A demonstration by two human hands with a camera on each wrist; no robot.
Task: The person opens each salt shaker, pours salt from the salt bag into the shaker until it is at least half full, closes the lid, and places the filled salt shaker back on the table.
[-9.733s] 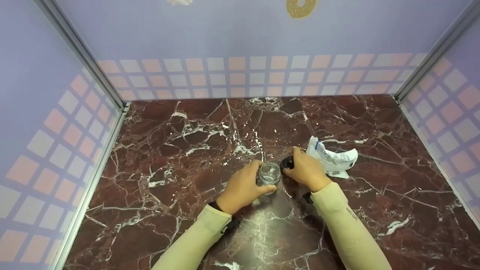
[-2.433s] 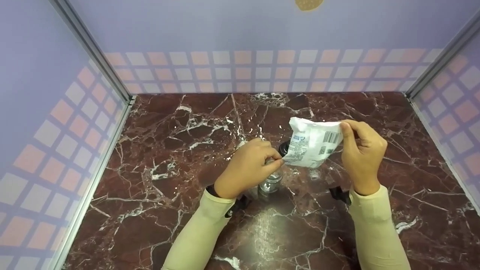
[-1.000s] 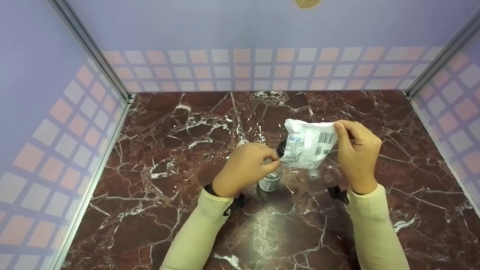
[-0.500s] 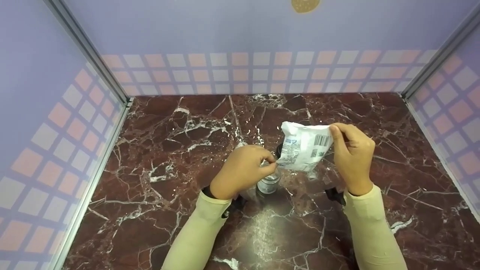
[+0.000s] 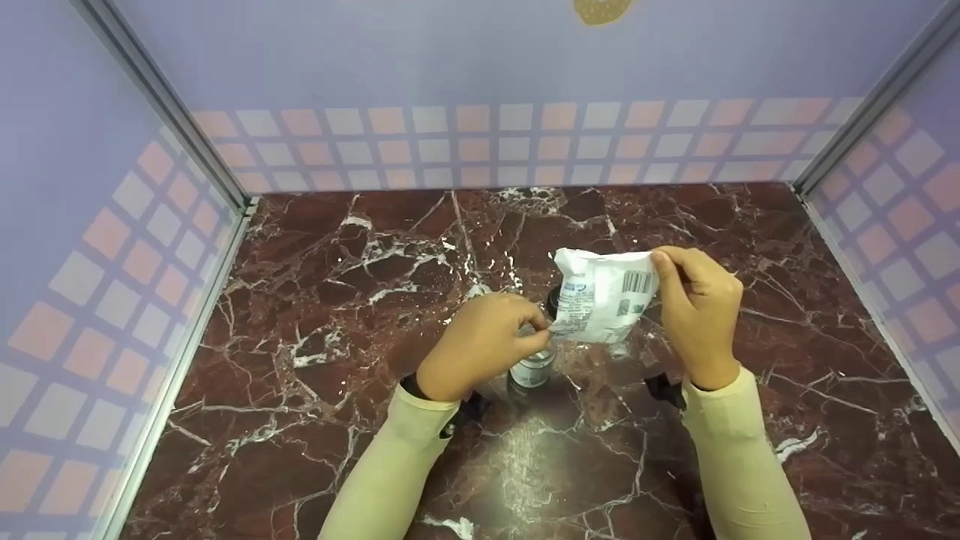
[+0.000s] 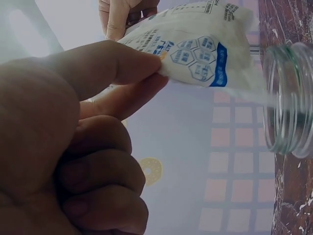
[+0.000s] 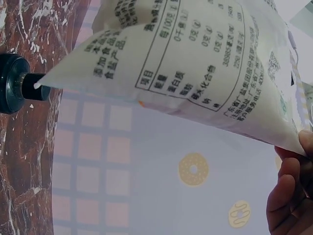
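Note:
A white printed bag [image 5: 600, 296] hangs tilted between both hands, its lower left corner over a clear glass jar [image 5: 532, 369] that stands on the marbled surface. The left hand [image 5: 484, 341] pinches the bag near that corner between thumb and index finger. At the upper right corner the right hand [image 5: 699, 307] pinches it. In the left wrist view a whitish blur runs from the bag [image 6: 195, 61] to the mouth of the jar [image 6: 288, 100]. The jar looks whitish inside in the head view. A black object [image 5: 553, 300] stands behind the bag, partly hidden; the right wrist view shows it as a dark round piece [image 7: 13, 83].
White specks [image 5: 514, 274] lie scattered on the dark red marbled surface [image 5: 300, 420] behind the jar. Purple panels with pink and white squares [image 5: 472, 154] enclose the back and both sides.
Since the oldest frame, the left hand let go of the jar, the right hand let go of the black object, and both took up the bag. Lately the jar's inside has become whiter.

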